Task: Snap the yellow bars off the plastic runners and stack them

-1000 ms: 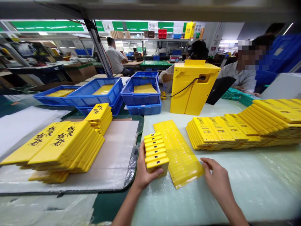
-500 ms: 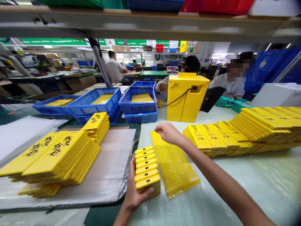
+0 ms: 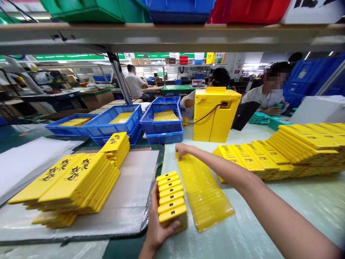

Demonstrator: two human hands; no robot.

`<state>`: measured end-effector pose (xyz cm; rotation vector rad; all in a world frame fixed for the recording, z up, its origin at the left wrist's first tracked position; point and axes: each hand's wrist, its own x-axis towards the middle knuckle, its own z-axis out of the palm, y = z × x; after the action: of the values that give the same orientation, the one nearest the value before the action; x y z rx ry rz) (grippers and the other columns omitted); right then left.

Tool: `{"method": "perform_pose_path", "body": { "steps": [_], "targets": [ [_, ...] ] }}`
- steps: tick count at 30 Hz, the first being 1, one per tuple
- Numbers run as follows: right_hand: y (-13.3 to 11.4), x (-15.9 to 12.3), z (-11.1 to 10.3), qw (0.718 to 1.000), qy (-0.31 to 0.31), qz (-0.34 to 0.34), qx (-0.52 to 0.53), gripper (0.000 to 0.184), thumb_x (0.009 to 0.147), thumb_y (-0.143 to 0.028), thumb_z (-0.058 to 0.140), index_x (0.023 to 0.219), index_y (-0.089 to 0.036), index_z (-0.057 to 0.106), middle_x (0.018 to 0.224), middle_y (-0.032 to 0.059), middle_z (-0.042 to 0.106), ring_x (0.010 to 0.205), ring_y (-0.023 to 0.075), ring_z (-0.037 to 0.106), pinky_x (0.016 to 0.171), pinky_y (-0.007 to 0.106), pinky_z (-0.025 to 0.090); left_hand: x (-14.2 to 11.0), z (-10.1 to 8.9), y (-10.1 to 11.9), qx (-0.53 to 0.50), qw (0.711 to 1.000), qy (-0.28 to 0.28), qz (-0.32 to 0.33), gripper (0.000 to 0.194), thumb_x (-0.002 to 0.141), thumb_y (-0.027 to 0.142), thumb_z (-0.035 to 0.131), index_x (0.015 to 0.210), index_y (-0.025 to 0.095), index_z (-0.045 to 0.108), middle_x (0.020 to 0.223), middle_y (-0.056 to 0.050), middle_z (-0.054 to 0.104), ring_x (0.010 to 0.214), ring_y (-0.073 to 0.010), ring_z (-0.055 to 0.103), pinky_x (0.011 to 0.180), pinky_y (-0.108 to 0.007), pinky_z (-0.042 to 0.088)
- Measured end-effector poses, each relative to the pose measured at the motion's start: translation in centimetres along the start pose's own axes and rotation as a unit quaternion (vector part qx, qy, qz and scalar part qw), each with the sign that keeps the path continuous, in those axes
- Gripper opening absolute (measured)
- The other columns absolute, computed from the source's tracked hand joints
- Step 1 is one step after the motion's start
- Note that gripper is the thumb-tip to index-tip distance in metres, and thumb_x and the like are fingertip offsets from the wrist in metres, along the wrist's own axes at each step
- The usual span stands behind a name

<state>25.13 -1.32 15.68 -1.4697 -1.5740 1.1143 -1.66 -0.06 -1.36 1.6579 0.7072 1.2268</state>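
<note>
My left hand is wrapped round a row of yellow plastic cases, several of them standing on edge side by side. Each case has a small dark port opening in its upward end. Just right of them lies a yellow translucent sheet with rows of narrow strips, flat on the table. Its far left corner is under my right hand, whose fingers are pinched together there. Whether a single strip is lifted from the sheet is hidden by the fingers.
Stacked yellow panels with black lettering lie on a lined tray at left. More yellow cases are piled at right. Blue bins and a big yellow box with a cable stand behind. A shelf crosses overhead; co-workers sit beyond.
The view has tilted up and shifted slightly. My right hand has drawn in at the sheet's far left corner, its fingers lower onto it. My left hand still holds the cases.
</note>
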Motion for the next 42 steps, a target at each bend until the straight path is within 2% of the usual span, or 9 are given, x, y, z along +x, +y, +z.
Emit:
{"method": "perform_pose_path", "body": {
  "steps": [7, 12, 16, 20, 27, 32, 34, 38, 42],
  "targets": [
    [0.5, -0.1, -1.5, 0.995, 0.004, -0.094, -0.022, 0.046, 0.099, -0.038, 0.050, 0.140, -0.027, 0.068, 0.133, 0.0005, 0.069, 0.122, 0.0194, 0.063, 0.100, 0.030, 0.054, 0.0, 0.4, 0.7, -0.022, 0.999, -0.007, -0.023, 0.122, 0.072, 0.068, 0.083, 0.165, 0.022, 0.021, 0.157, -0.021, 0.051, 0.141, -0.0385, 0.057, 0.117, -0.050, 0.050],
    [0.4, 10.2, -1.9, 0.984, -0.090, -0.037, -0.150, 0.063, 0.102, -0.042, 0.033, 0.104, 0.006, 0.073, 0.103, 0.0013, 0.072, 0.095, 0.0125, 0.067, 0.089, 0.025, 0.050, 0.0, 0.6, 0.8, -0.034, 0.999, 0.000, -0.034, 0.125, 0.070, 0.069, 0.084, 0.166, 0.022, 0.018, 0.160, -0.021, 0.046, 0.144, -0.0388, 0.054, 0.120, -0.051, 0.046],
    [1.5, 18.3, -1.3, 0.957, -0.194, -0.009, -0.215, 0.008, 0.082, -0.015, 0.080, 0.081, -0.010, 0.075, 0.076, 0.0000, 0.073, 0.067, 0.0110, 0.064, 0.074, 0.026, 0.055, -0.1, 0.5, 0.7, -0.041, 0.998, -0.002, -0.039, 0.126, 0.069, 0.069, 0.085, 0.166, 0.023, 0.018, 0.161, -0.020, 0.046, 0.144, -0.0386, 0.054, 0.120, -0.052, 0.046],
    [1.7, 20.0, -1.4, 0.939, -0.210, -0.029, -0.271, 0.004, 0.074, -0.010, 0.080, 0.078, -0.010, 0.080, 0.073, 0.0009, 0.073, 0.068, 0.0133, 0.062, 0.068, 0.023, 0.047, -0.1, 0.5, 0.8, -0.037, 0.998, -0.004, -0.040, 0.128, 0.069, 0.068, 0.086, 0.166, 0.020, 0.018, 0.158, -0.020, 0.049, 0.144, -0.0390, 0.054, 0.121, -0.053, 0.044],
    [-7.2, 14.7, -8.0, 0.916, 0.005, -0.148, -0.373, 0.012, 0.077, -0.009, 0.070, 0.083, -0.006, 0.080, 0.074, 0.0046, 0.068, 0.072, 0.0139, 0.056, 0.071, 0.028, 0.039, -0.4, 0.5, 0.1, -0.055, 0.998, 0.012, -0.038, 0.126, 0.068, 0.066, 0.087, 0.167, 0.023, 0.023, 0.157, -0.018, 0.051, 0.141, -0.0401, 0.055, 0.119, -0.054, 0.046],
    [-7.7, 6.8, -10.6, 0.861, 0.406, -0.120, -0.282, 0.032, 0.090, -0.030, 0.067, 0.085, 0.000, 0.076, 0.074, 0.0075, 0.066, 0.064, 0.0090, 0.046, 0.064, 0.029, 0.037, -0.6, 0.6, -0.3, -0.060, 0.997, 0.019, -0.032, 0.124, 0.067, 0.066, 0.087, 0.167, 0.022, 0.027, 0.154, -0.018, 0.054, 0.142, -0.0404, 0.054, 0.121, -0.054, 0.044],
    [-4.0, 3.2, -8.3, 0.824, 0.504, -0.126, -0.225, 0.033, 0.089, -0.032, 0.065, 0.101, -0.003, 0.077, 0.091, 0.0119, 0.073, 0.074, 0.0132, 0.056, 0.070, 0.030, 0.044, -0.8, 0.4, -0.3, -0.055, 0.998, 0.018, -0.032, 0.127, 0.067, 0.066, 0.087, 0.167, 0.020, 0.025, 0.155, -0.019, 0.052, 0.143, -0.0418, 0.053, 0.122, -0.056, 0.043],
    [6.5, -4.0, 0.5, 0.918, 0.380, 0.114, 0.005, 0.057, 0.078, -0.051, 0.069, 0.115, -0.008, 0.075, 0.100, 0.0143, 0.075, 0.068, 0.0222, 0.068, 0.063, 0.037, 0.057, -1.0, 0.0, -0.8, -0.051, 0.998, 0.003, -0.047, 0.126, 0.070, 0.059, 0.088, 0.170, 0.024, 0.018, 0.162, -0.019, 0.045, 0.148, -0.0442, 0.047, 0.122, -0.062, 0.040],
    [13.9, -8.8, 8.3, 0.872, 0.439, 0.218, 0.001, 0.059, 0.081, -0.061, 0.062, 0.113, -0.014, 0.075, 0.104, 0.0125, 0.077, 0.078, 0.0278, 0.071, 0.072, 0.040, 0.057, -0.9, 0.2, -1.4, -0.075, 0.995, 0.055, -0.041, 0.126, 0.061, 0.061, 0.091, 0.167, 0.029, 0.029, 0.156, -0.015, 0.052, 0.146, -0.0466, 0.048, 0.122, -0.067, 0.038]
  ]
}}
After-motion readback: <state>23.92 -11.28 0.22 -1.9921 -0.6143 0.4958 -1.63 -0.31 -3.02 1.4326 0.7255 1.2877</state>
